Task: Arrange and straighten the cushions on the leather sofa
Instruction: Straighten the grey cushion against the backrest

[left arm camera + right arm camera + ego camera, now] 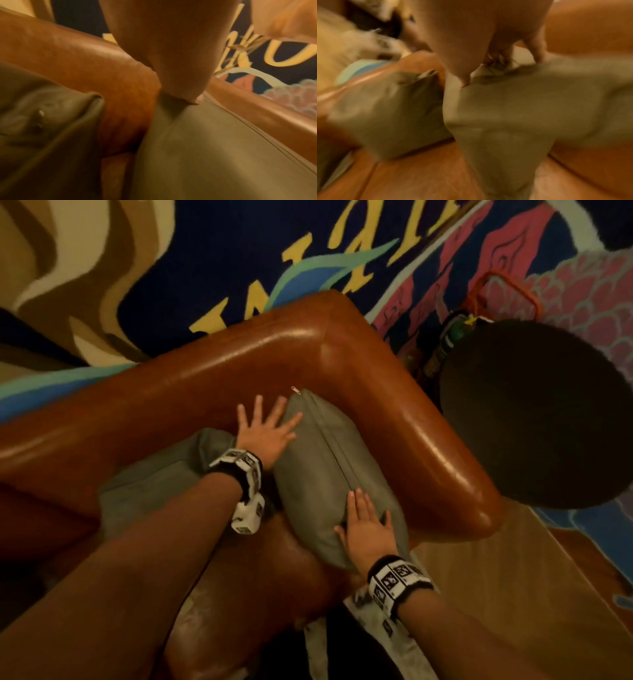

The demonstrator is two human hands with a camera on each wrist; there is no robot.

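Left hand (265, 436): fingers spread wide and straight, palm pressed flat against the left face of the olive-green cushion (329, 474), near its upper corner. Right hand (368, 529): fingers extended and close together, palm flat on the lower end of the same cushion, fingertips reaching its central zip seam (334, 453). Neither hand grips the fabric; both press on it.

Cushion position: standing on edge in the corner of the brown leather sofa (212, 371), leaning against the right armrest (438, 446), seam uppermost. A small metal zip pull (295, 389) shows at its upper corner, touching the backrest.

A second olive-green cushion (147, 487) lies just beside the first on its left, against the backrest and partly hidden under the left forearm. The left wrist view shows its corner (92, 100) apart from the first cushion, with bare leather between them.

Both wrists carry black bands with white marker blocks (394, 577).

Surroundings: patterned multicolour rug (205, 261) behind the sofa; dark round object (534, 412) beside the armrest. The right wrist view is blurred.
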